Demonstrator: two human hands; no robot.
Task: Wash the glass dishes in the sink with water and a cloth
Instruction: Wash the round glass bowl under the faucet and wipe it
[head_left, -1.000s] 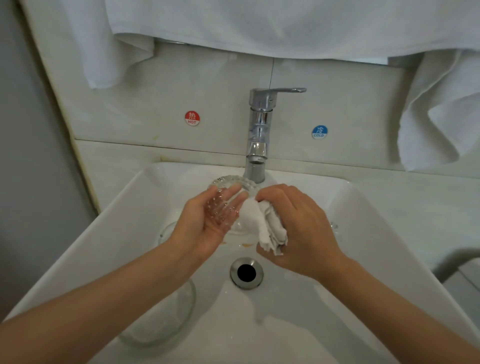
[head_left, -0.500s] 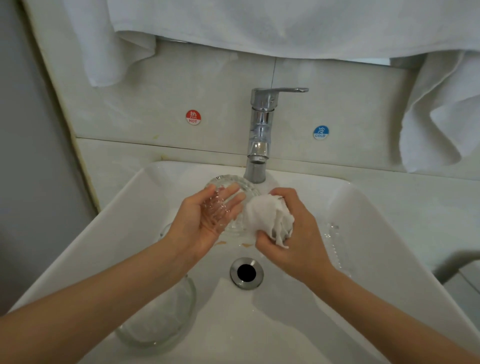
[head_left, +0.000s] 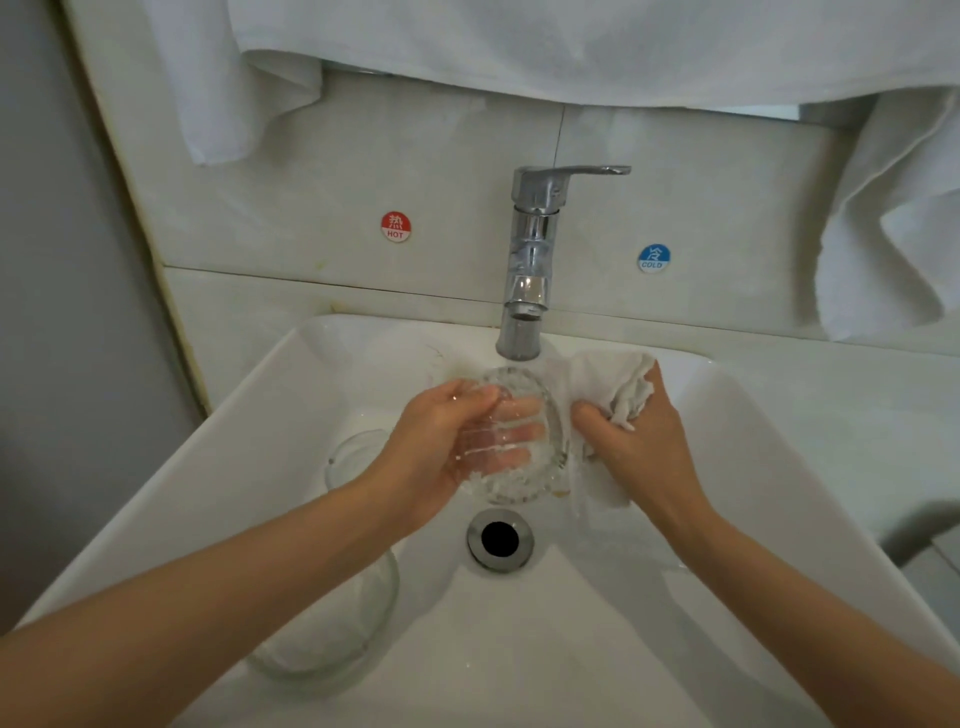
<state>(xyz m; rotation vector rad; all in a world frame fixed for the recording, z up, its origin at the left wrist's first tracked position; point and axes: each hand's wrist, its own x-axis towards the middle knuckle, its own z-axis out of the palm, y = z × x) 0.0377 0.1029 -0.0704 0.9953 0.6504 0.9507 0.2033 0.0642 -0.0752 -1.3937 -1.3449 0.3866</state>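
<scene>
Left hand (head_left: 452, 447) grips a patterned glass dish (head_left: 524, 486) just behind the drain (head_left: 500, 539), while the right hand (head_left: 641, 452) clutches a bunched white cloth (head_left: 613, 382) behind and right of that drain. Washing looks midway, with a clear glass bowl (head_left: 332, 639) left of the drain likely still to do. White towels (head_left: 571, 47) hang over the tiled wall behind the white sink (head_left: 306, 395).

Single head-worn wide-angle view, looking forward and steeply down from close above the sink (head_left: 753, 441), faucet (head_left: 530, 249) at upper centre of the frame, drain (head_left: 500, 539) just below centre, tiled wall (head_left: 415, 156) across the top.
</scene>
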